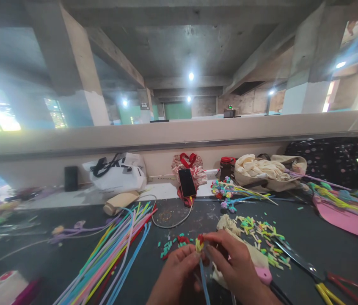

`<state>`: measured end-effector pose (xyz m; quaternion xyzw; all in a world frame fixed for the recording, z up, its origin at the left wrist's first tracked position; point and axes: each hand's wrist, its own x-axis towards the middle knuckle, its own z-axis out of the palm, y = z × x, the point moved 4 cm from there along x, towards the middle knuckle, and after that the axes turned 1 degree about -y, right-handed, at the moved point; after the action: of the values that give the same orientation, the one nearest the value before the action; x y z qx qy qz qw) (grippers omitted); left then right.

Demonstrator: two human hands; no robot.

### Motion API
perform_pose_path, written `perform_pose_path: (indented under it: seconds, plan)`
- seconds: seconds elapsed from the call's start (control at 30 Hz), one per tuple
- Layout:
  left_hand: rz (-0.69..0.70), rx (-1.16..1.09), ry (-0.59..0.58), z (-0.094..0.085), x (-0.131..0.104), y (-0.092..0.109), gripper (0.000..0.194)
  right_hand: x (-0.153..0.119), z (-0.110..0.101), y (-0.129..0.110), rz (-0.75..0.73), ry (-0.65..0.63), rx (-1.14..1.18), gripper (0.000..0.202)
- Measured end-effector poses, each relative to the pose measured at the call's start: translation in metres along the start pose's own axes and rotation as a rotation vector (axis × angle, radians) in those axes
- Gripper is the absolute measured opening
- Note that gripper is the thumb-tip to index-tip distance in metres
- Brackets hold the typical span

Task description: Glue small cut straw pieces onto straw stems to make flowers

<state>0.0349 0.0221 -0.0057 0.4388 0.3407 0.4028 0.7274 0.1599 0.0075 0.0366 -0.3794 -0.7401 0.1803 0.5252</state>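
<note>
Close in front of me, both hands meet at a small yellow and red fuzzy flower head (199, 243) on a light blue pipe-cleaner stem (204, 281). My left hand (179, 269) pinches it from the left, just below the yellow part. Fingers of my right hand (236, 260) close on its right side, near the red tip. Short teal and red fuzzy pieces (168, 249) lie just beyond my left hand. Partly under my right hand are a pale cloth (255, 253) and a pink object (263, 274) with a black cord or handle.
Long coloured pipe cleaners (109, 258) lie at left. Cut yellow and green pieces (255, 228) and scissors (296, 256) lie at right. Behind are a charging phone (187, 183), finished flowers (226, 190), a white bag (118, 176) and a red-lidded bottle (226, 167).
</note>
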Motion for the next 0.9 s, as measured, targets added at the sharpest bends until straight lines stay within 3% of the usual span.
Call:
perform_pose_path:
  seconds: [0.23, 0.4, 0.9]
  plan:
    - [0.054, 0.201, 0.011, -0.0022, -0.0013, 0.001, 0.027, -0.0056, -0.0018, 0.0008, -0.281, -0.063, -0.247, 0.025]
    - [0.048, 0.275, 0.032, -0.0027, -0.0023, 0.0023, 0.028, -0.0046, -0.0035, 0.0004, -0.317, -0.062, -0.384, 0.017]
    - [0.08, 0.347, 0.09, 0.0007, -0.0025, 0.0042, 0.03, -0.0023, -0.0056, 0.0002, -0.389, -0.029, -0.444, 0.015]
